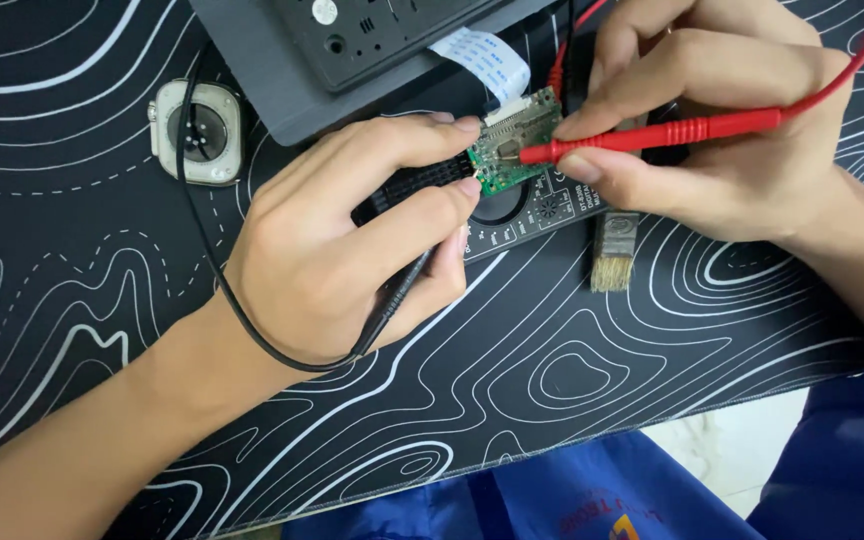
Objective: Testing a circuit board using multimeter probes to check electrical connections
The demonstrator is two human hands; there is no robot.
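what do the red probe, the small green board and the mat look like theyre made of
Red probe: likely matte moulded plastic, ribbed grip. Green board: looks like rigid circuit laminate with shiny metal contacts. Mat: probably soft rubber or fabric, flat black with printed white lines.

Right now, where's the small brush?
In the head view, the small pale-bristled brush lies on the black contour-patterned mat, right of centre, just below the right hand and beside the black multimeter.

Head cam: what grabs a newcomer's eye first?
The red probe, pinched in the right hand upper right, with its tip on the small green circuit board at top centre. The left hand steadies that board's left edge and also grips a black probe, over a black mat with white contour lines. A smartwatch body lies face down, upper left.
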